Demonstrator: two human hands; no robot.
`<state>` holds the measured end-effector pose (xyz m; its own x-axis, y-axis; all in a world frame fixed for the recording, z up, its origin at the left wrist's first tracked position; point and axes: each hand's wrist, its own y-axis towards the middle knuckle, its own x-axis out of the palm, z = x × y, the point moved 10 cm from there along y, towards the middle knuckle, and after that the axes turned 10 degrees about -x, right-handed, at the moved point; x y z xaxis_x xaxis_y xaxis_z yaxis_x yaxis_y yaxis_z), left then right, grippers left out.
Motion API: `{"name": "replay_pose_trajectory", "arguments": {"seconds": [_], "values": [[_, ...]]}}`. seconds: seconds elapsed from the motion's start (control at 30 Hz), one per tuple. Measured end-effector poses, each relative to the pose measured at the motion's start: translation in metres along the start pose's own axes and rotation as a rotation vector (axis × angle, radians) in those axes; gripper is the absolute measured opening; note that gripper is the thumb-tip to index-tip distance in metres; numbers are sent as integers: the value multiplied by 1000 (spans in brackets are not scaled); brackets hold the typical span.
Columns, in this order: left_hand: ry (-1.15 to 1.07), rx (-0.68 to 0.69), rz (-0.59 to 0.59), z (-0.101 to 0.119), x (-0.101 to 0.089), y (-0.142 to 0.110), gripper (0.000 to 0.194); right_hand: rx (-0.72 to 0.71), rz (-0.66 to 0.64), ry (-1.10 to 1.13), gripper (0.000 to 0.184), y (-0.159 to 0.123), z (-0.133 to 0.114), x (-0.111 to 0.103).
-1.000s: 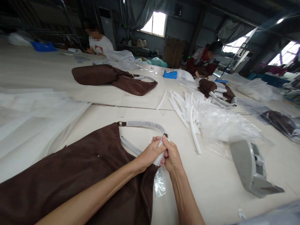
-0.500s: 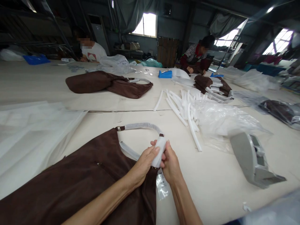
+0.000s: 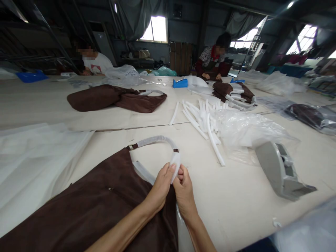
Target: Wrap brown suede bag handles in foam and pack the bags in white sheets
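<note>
A dark brown handbag (image 3: 105, 203) lies on the table in front of me, its strap (image 3: 157, 140) arched away from me and covered in whitish wrapping. At the strap's right end, a white foam sheet (image 3: 175, 161) is folded around the strap near the bag's edge. My left hand (image 3: 164, 180) pinches this white sheet with the thumb on top. From the right side my right hand (image 3: 185, 185) grips the same sheet, fingers curled against it. The part of the strap under the sheet is hidden.
White foam tubes (image 3: 202, 117) lie piled beyond my hands, beside clear plastic bags (image 3: 244, 129). A grey tape dispenser (image 3: 283, 171) stands at right. White sheets (image 3: 34, 168) lie at left. More brown bags (image 3: 118, 98) are farther back, where two people sit working.
The white sheet has gone from broad and flat to narrower, folded closer around the strap. My right hand's fingers have curled in more. The view has shifted slightly.
</note>
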<state>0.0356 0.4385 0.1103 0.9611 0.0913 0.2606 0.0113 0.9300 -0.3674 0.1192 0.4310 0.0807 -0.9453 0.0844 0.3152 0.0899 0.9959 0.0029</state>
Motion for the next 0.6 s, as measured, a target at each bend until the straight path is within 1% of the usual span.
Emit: {"name": "replay_pose_trajectory", "arguments": {"seconds": [0.07, 0.1, 0.13, 0.2, 0.23, 0.27, 0.33, 0.37, 0.47, 0.6], "values": [[32, 9, 44, -2, -3, 2, 39, -9, 11, -17, 41, -2, -2, 1], [52, 9, 56, -3, -4, 3, 40, -8, -7, 6, 40, -3, -3, 2], [71, 12, 64, -4, -5, 4, 40, -1, -50, 58, 41, -3, -4, 4], [110, 30, 80, -3, -6, 6, 39, 36, -166, 231, 45, -4, -9, 9], [130, 43, 88, -2, -6, 7, 38, 66, -209, 330, 45, -3, -10, 10], [153, 59, 89, -1, -5, 8, 38, 99, -223, 408, 43, 0, -11, 9], [206, 83, 65, 1, -1, 10, 36, 145, -173, 449, 31, 10, -8, 2], [234, 84, 43, 1, 2, 10, 36, 152, -135, 423, 31, 16, -5, -1], [300, 57, -4, 1, 6, 11, 39, 126, -51, 330, 42, 31, -3, -2], [305, -46, -79, 1, 9, 9, 44, 85, 90, 334, 44, 40, -12, -7]]}}
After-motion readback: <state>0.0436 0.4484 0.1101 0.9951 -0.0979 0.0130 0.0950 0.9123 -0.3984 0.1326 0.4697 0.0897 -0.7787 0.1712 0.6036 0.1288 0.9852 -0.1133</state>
